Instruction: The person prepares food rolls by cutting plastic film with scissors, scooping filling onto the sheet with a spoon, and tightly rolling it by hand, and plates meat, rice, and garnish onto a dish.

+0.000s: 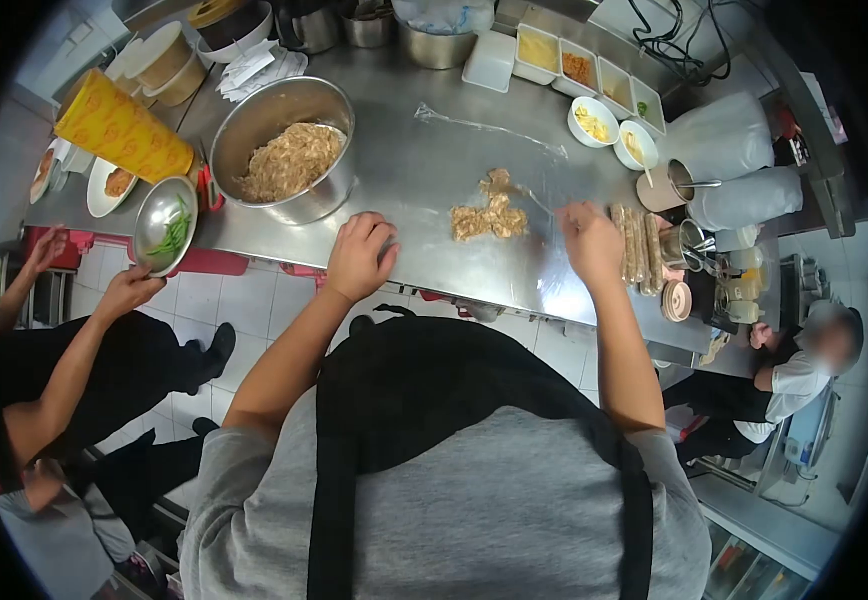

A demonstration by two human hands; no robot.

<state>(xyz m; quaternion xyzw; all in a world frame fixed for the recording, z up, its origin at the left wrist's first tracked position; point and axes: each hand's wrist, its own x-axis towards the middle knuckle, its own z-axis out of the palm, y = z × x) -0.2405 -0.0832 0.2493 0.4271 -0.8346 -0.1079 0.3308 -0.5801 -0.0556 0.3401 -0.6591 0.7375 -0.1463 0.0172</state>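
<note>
My left hand (359,256) rests at the near edge of the steel counter, fingers lying on the metal and thumb apart, holding nothing. On the counter between my hands lies a patch of pale brown minced filling (489,218), with shiny creases of clear plastic film (542,202) beside it. My right hand (592,240) is closed with its fingertips down, just right of the film; what is in them, if anything, is hidden. Several film-wrapped rolls (636,248) lie right beside that hand. A large steel pot (339,185) of the same-looking filling (294,162) stands beyond my left hand.
A twisted strip of clear film (489,126) lies farther back. Food tubs (576,68) and white bowls (594,122) line the back right. At left, a co-worker's hand (134,290) holds a steel bowl (166,225) of greens near red scissors (210,190). Another person (794,385) stands at right.
</note>
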